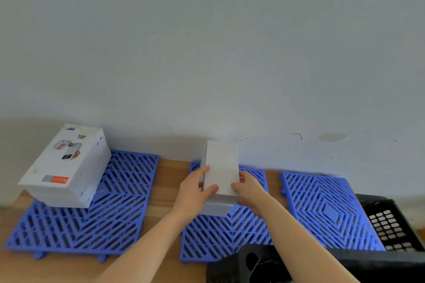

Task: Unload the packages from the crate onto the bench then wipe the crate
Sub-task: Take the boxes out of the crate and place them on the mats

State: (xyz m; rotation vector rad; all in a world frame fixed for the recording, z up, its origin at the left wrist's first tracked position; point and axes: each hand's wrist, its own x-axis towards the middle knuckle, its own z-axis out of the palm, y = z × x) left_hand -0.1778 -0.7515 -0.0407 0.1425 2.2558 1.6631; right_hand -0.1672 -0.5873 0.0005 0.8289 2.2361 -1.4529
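A plain white box (pixel 222 167) lies on top of another white package (pixel 217 209) on the middle blue grid mat (pixel 220 239) of the wooden bench (pixel 171 172). My left hand (pixel 195 190) grips the top box's left side, thumb on its top face. On the right side, my right hand (pixel 247 187) holds the same box the same way. A stack of white packages (pixel 66 165), the top one printed with product pictures, rests on the left blue mat (pixel 92 220). The black lattice crate (pixel 388 225) stands at the lower right, partly out of frame.
A third blue grid mat (pixel 326 209) lies bare at the right, beside the crate. A pale wall (pixel 207 53) rises directly behind the bench. Bare wood strips show between the mats.
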